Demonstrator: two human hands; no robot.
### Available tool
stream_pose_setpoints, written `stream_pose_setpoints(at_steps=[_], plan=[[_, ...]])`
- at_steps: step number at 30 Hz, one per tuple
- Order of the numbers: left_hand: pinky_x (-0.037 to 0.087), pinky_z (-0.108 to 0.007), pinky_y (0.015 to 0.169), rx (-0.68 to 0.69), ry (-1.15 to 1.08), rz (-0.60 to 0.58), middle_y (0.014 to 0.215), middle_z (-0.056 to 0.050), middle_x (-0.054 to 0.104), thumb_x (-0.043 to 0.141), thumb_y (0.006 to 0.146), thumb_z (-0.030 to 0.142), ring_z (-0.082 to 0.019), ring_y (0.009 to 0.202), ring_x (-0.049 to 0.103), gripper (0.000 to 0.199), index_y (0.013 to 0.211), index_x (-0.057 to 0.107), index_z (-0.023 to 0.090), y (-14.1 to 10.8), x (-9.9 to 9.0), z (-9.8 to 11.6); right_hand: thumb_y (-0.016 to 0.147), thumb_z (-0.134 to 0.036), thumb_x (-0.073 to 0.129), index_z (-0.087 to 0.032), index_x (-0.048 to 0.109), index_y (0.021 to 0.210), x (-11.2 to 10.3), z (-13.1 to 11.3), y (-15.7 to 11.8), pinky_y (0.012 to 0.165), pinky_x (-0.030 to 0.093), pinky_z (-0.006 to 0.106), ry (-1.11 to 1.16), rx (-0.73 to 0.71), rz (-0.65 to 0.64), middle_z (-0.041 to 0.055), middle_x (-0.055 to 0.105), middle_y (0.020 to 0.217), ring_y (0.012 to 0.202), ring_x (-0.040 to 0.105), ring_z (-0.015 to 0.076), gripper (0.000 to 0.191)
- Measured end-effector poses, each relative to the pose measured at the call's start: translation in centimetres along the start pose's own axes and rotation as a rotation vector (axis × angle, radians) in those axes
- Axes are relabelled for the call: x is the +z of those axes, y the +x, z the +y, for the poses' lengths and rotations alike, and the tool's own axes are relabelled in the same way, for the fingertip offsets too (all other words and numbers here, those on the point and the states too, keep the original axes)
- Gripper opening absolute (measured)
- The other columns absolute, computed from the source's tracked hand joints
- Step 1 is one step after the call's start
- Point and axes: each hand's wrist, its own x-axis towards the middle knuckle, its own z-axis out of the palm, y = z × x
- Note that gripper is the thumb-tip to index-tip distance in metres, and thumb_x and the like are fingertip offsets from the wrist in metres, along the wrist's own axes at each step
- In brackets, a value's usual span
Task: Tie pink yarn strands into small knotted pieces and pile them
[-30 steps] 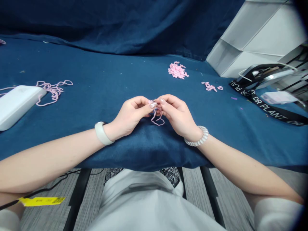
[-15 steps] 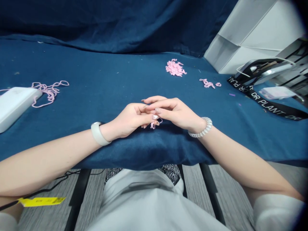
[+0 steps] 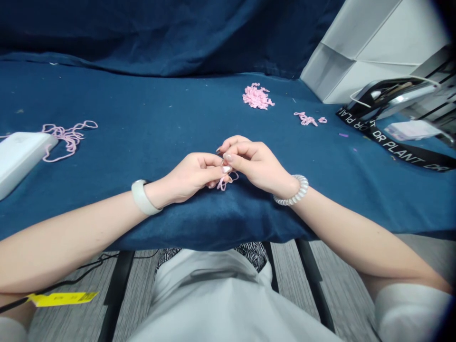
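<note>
The left hand (image 3: 188,178) and the right hand (image 3: 258,166) meet over the blue cloth-covered table (image 3: 160,104), with a short pink yarn strand (image 3: 224,183) between them. Both grips are closed on the strand, thumbs and fingertips pinched together, and the fingers hide part of it while a small loop hangs just below them. The hands touch each other at the fingertips. A white band (image 3: 141,197) circles the left wrist and a pearly spiral bracelet (image 3: 295,191) circles the right wrist.

Everything else is placed from that strand. Straight ahead of it, well apart, lies a heap of short pink yarn pieces (image 3: 257,96). Ahead and to the right are a few smaller pink yarn scraps (image 3: 306,118), and beyond them a black lanyard with white lettering (image 3: 392,149) runs across the cloth. A shiny pouch (image 3: 388,97) and a pale card (image 3: 409,130) sit on the lanyard's far side, and a white folded panel (image 3: 356,57) stands farther off in that direction. Far to the left of the strand, a long tangled length of pink yarn (image 3: 66,137) lies touching a white rounded box (image 3: 21,161). Below the strand, past the table edge, a yellow tag (image 3: 62,298) hangs on a dark cord to the left.
</note>
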Motion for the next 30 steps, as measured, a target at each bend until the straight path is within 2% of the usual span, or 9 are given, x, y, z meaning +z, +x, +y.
stream_pose_setpoints(at_steps=[4, 8, 11, 14, 21, 25, 30], plan=[[0.038, -0.019, 0.052, -0.008, -0.023, 0.011, 0.061, -0.001, 0.063, 0.069, 0.078, 0.026, -0.006, 0.053, 0.051, 0.017, 0.069, 0.066, 0.013, 0.0, 0.0, 0.0, 0.085, -0.042, 0.062, -0.014, 0.063, 0.068, 0.6, 0.1, -0.1, 0.086, 0.047, 0.029, 0.013, 0.012, 0.063, 0.0049, 0.061, 0.089, 0.085, 0.058, 0.0129, 0.032], [0.038, -0.019, 0.051, 0.000, -0.019, 0.015, 0.063, -0.001, 0.064, 0.069, 0.078, 0.027, -0.007, 0.053, 0.053, 0.015, 0.072, 0.067, 0.013, 0.0, 0.2, 0.0, 0.084, -0.052, 0.059, -0.016, 0.063, 0.078, 0.7, 0.2, 0.1, 0.078, 0.049, 0.027, 0.197, 0.111, 0.118, 0.0034, 0.063, 0.088, 0.081, 0.058, 0.0124, 0.037], [0.038, -0.019, 0.051, -0.006, -0.005, 0.030, 0.063, -0.002, 0.064, 0.069, 0.077, 0.025, -0.007, 0.053, 0.054, 0.014, 0.071, 0.067, 0.013, 0.0, 0.3, 0.1, 0.086, -0.056, 0.055, -0.017, 0.064, 0.084, 0.4, 0.4, 0.3, 0.077, 0.050, 0.026, 0.355, 0.171, 0.103, 0.0040, 0.064, 0.096, 0.085, 0.060, 0.0130, 0.039], [0.038, -0.019, 0.051, -0.021, 0.001, 0.050, 0.059, -0.001, 0.062, 0.068, 0.077, 0.024, -0.007, 0.051, 0.052, 0.015, 0.068, 0.067, 0.012, -0.1, 0.4, 0.1, 0.086, -0.054, 0.056, -0.017, 0.065, 0.085, 0.0, 0.4, 0.4, 0.078, 0.050, 0.026, 0.364, 0.195, 0.068, 0.0040, 0.065, 0.094, 0.084, 0.060, 0.0131, 0.038], [0.038, -0.019, 0.051, -0.043, -0.004, 0.072, 0.059, -0.002, 0.063, 0.069, 0.076, 0.025, -0.006, 0.051, 0.051, 0.016, 0.067, 0.067, 0.013, -0.1, 0.4, 0.2, 0.086, -0.049, 0.059, -0.014, 0.062, 0.076, -0.8, -0.7, 0.2, 0.080, 0.046, 0.027, -0.012, 0.041, -0.020, 0.0047, 0.065, 0.084, 0.082, 0.058, 0.0140, 0.036], [0.038, -0.020, 0.051, -0.054, 0.016, 0.074, 0.059, -0.003, 0.063, 0.070, 0.075, 0.027, -0.008, 0.052, 0.051, 0.017, 0.066, 0.067, 0.012, -0.1, 0.5, 0.3, 0.088, -0.051, 0.054, -0.014, 0.059, 0.073, -1.1, -1.0, 0.0, 0.071, 0.043, 0.027, -0.177, 0.020, -0.059, 0.0050, 0.062, 0.082, 0.073, 0.054, 0.0128, 0.040], [0.038, -0.020, 0.051, -0.068, 0.126, 0.037, 0.058, -0.002, 0.062, 0.066, 0.075, 0.021, -0.008, 0.051, 0.050, 0.013, 0.065, 0.066, 0.012, -0.1, 0.6, 0.6, 0.088, -0.036, 0.058, -0.015, 0.052, 0.068, -0.8, -1.0, -0.1, 0.067, 0.039, 0.026, -0.398, -0.084, -0.110, 0.0028, 0.057, 0.076, 0.069, 0.049, 0.0115, 0.029]])
